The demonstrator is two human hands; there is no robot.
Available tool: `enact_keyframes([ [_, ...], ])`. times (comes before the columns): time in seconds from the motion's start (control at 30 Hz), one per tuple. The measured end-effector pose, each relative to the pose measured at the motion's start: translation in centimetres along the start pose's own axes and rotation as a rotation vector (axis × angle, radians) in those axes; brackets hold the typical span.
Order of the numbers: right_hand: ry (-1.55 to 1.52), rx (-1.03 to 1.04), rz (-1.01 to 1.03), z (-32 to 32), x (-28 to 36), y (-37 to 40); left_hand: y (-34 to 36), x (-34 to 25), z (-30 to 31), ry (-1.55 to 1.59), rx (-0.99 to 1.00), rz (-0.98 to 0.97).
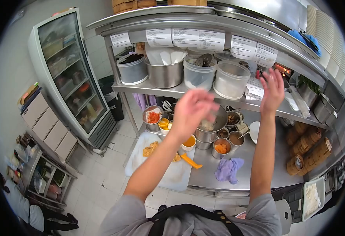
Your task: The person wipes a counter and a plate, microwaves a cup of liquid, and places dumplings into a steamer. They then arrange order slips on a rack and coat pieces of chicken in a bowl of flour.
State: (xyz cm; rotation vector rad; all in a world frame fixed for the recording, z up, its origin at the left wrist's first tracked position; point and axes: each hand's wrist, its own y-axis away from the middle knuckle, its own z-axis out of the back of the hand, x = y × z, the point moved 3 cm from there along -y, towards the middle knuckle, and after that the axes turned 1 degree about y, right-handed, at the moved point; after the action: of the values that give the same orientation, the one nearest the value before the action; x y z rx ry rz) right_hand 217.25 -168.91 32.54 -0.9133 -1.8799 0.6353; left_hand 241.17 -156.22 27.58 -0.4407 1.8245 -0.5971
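My left hand is raised in front of the shelf, above a steel pot. Motion blurs its fingers; they look loosely apart, and nothing shows in them. Higher up on the right, my right hand is lifted with its fingers apart and empty, beside printed slips on the shelf. Between the hands stands an uncovered clear tub, next to another tub holding slotted spoons. Below my left forearm lie a white cutting board with golden-brown food pieces and a yellow-handled tool.
A crumpled purple cloth lies on the steel counter. Nearby are a cup of orange pieces and a white plate. Bamboo steamers are stacked at right. A glass-door fridge and another person are at left.
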Motion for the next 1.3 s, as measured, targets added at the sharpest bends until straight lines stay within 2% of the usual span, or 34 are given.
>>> enact_keyframes([
  [0.03, -0.169, -0.044, -0.104, -0.9, 0.6, -0.7, -2.6, 0.1, -0.5, 0.098, -0.022, -0.042],
  [0.07, -0.167, -0.039, -0.105, -1.2, 0.9, -1.6, -4.9, 0.3, -0.8, 0.197, -0.043, -0.082],
  [0.1, -0.207, -0.029, -0.199, -1.3, 0.7, -2.8, -6.5, 0.3, -1.2, 0.203, -0.049, -0.084],
  [0.13, -0.251, -0.021, -0.291, -1.7, 0.5, -3.6, -7.9, 0.3, -1.2, 0.273, -0.147, -0.087],
  [0.17, -0.246, -0.027, -0.287, -1.9, 0.7, -3.8, -9.0, 0.3, -1.1, 0.344, -0.234, -0.083],
  [0.27, -0.161, -0.119, -0.463, -0.8, 0.3, -5.0, -11.0, 0.3, -1.1, 0.461, -0.345, -0.109],
  [0.37, -0.085, -0.06, -0.417, 0.0, -0.3, -5.3, -13.2, 1.6, -2.5, 0.474, -0.281, -0.072],
  [0.43, 0.048, -0.133, -0.282, 0.9, 0.0, -5.3, -14.4, 2.6, -3.8, 0.524, -0.23, -0.029],
  [0.5, 0.04, -0.195, -0.218, 3.4, 0.0, -5.2, -14.9, 3.2, -5.6, 0.491, -0.169, 0.043],
  [0.6, 0.007, -0.302, -0.243, 8.2, -0.8, -6.9, -14.9, 2.7, -7.9, 0.409, -0.216, 0.1],
  [0.63, -0.059, -0.201, -0.223, 9.7, -1.2, -8.3, -15.1, 2.6, -8.5, 0.368, -0.244, 0.137],
  [0.73, -0.077, -0.119, -0.2, 9.6, 0.3, -10.5, -15.6, 4.3, -10.1, 0.229, -0.31, 0.023],
  [0.83, -0.127, -0.039, -0.205, 7.8, 2.1, -10.8, -14.3, 6.0, -13.2, 0.213, -0.283, 0.068],
  [0.87, -0.125, 0.021, -0.22, 8.3, 1.8, -11.4, -14.4, 6.2, -14.2, 0.196, -0.24, 0.005],
  [0.93, 0.011, -0.034, -0.273, 8.1, 2.7, -11.1, -15.3, 5.9, -15.6, 0.221, -0.233, 0.013],
  [1.07, 0.002, -0.088, -0.246, 8.2, 4.7, -9.0, -16.5, 5.2, -17.2, 0.18, -0.255, 0.005],
  [1.13, 0.385, -0.302, 0.202, 7.8, 5.6, -6.9, -16.9, 5.3, -17.0, 0.188, -0.234, 0.028],
  [1.17, 0.308, -0.261, 0.24, 6.9, 5.1, -5.7, -16.5, 5.1, -16.3, 0.089, -0.287, 0.086],
  [1.23, 0.103, 0.02, 0.047, 2.6, 4.5, -1.9, -15.9, 7.1, -12.9, 0.031, -0.429, -0.162],
  [1.27, 0.01, 0.137, -0.111, -0.2, 4.0, -0.3, -14.1, 5.9, -11.3, 0.02, -0.462, -0.186],
  [1.3, -0.087, 0.257, -0.268, -3.2, 3.5, 1.1, -11.3, 4.2, -9.5, 0.155, -0.491, -0.214],
])
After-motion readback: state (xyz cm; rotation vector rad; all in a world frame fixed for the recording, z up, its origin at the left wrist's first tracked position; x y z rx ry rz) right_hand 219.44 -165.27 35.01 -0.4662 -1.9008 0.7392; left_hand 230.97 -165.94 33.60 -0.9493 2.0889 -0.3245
